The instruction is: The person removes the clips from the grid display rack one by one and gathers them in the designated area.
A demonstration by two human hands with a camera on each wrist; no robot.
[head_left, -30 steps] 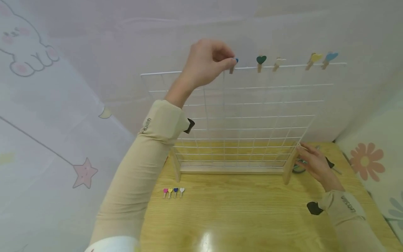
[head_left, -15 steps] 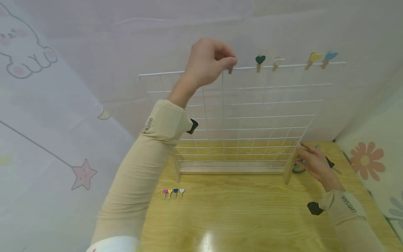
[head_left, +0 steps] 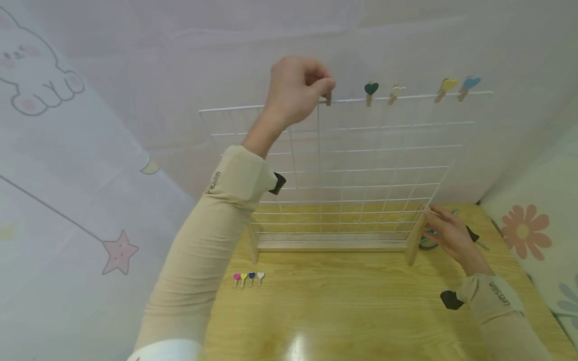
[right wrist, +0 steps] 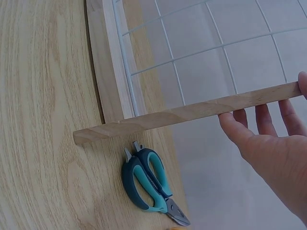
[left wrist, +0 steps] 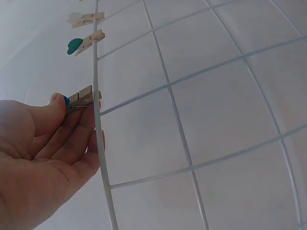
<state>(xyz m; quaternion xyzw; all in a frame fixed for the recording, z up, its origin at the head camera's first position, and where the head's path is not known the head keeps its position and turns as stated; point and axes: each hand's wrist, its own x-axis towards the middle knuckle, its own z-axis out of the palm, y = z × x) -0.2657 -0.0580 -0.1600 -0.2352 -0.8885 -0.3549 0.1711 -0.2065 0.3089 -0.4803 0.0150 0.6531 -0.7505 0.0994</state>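
My left hand pinches a small wooden clothespin with a blue heart, mostly hidden by the thumb. The peg sits across the top wire of a white grid rack. Farther right on that wire are clothespins with a dark green heart, a white one, a yellow heart and a light blue heart. Low on the right side, my right hand holds the rack's wooden leg, with fingers along one edge and another digit at the view's border.
Several heart clothespins lie in a row on the wooden table, front left of the rack. Teal-handled scissors lie beside the right leg. A printed cloth hangs behind and at the left.
The blue heart, partly visible earlier, is now covered by my left fingers in the head view. My left hand stays at the top wire, and the right hand keeps its place.
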